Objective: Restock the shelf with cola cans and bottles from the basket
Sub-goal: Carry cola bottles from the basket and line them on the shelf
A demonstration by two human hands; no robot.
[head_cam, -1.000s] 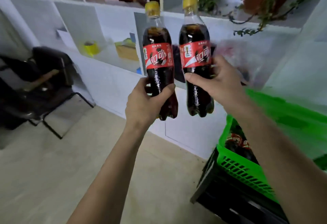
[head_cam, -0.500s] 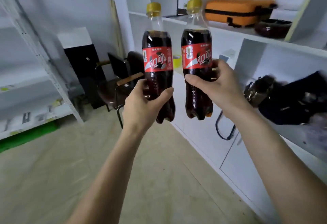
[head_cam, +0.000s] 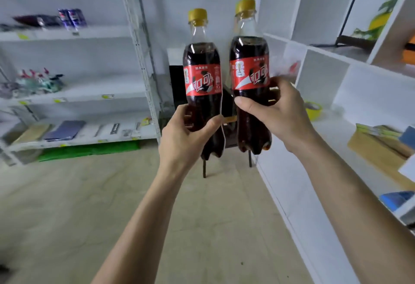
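Carrying two cola bottles upright, left hand [head_cam: 184, 135] wrapping one cola bottle [head_cam: 203, 86], right hand [head_cam: 278, 113] clamping the other cola bottle [head_cam: 250, 77], probably heading for the metal shelf [head_cam: 74, 95].

A single wide-angle view from the person's head looks forward and slightly down along both outstretched forearms. The left grip [head_cam: 186, 135] and right grip [head_cam: 278, 113] sit near the centre of the frame, close to the lens, each holding a cola bottle upright. Beyond and left of the left grip stands a metal shelf rack [head_cam: 139, 59], well apart; a white cubby shelf [head_cam: 314, 50] runs along just right of the right grip (its edges bowed by the lens). Floor [head_cam: 67, 205] fills the lower frame.
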